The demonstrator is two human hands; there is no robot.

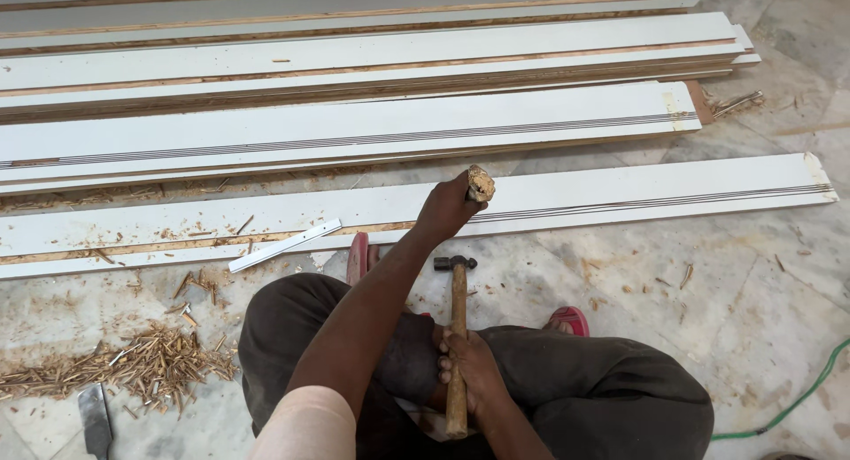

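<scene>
Nearest us, our right hand (474, 371) grips a hammer (458, 336) low on its wooden handle, its long axis running away from us, head farthest. Beyond it, our left hand (447, 208) is closed around what looks like a chisel's battered wooden handle (481, 185), standing on 1 white grooved board (620, 194). The chisel lies ahead of the hammer head.

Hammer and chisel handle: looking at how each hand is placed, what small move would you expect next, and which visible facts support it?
Probably a short hammer stroke onto the chisel's worn wooden handle. The left hand grips that handle upright on the white grooved board; the right hand holds the hammer by its shaft, head low and short of the handle. Wood chips lie alongside.
</scene>
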